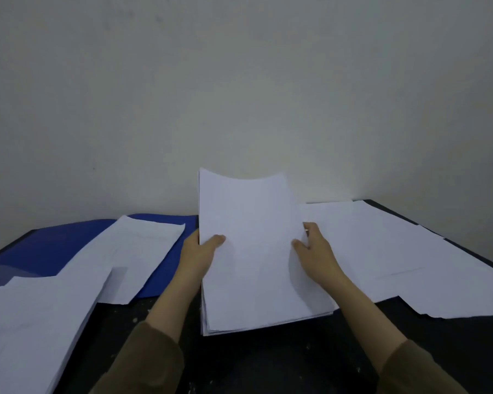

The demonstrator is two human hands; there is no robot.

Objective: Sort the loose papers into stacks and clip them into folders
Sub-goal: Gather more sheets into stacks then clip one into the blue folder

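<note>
Stack (256,251) of white sheets at table centre, held up off the surface at its far end, near edge low and close to the table (268,359). Top edge bowed, sagging in the middle between two raised corners. Near edge fanned slightly, several sheet edges showing, not squared.

Left hand (198,251) on stack's left edge: thumb (215,240) laid across the top sheet, fingers hidden behind the paper. Gripping the stack.

Right hand (316,251) on right edge: thumb (297,244) on the top sheet, fingers curled round the edge and partly behind. Also gripping.

Both sleeves (142,362) olive-brown, matte cloth, forearms bare below the wrists.

Folder (40,245) blue, smooth, slight sheen, lying open and flat at left rear against the wall. Loose sheet (131,251) resting across it, faint print lines, far corner a little curled.

Pile (32,322) of white paper at near left, edges uneven, overlapping the folder's near part.

Spread (396,251) of white sheets at right, flat, overlapping, reaching to the table's right edge; jagged outline along the near side.

Table dark, near black, matte, flecked with small pale specks near the front.

Wall (239,95) plain, pale grey-white, faint scuffs.
</note>
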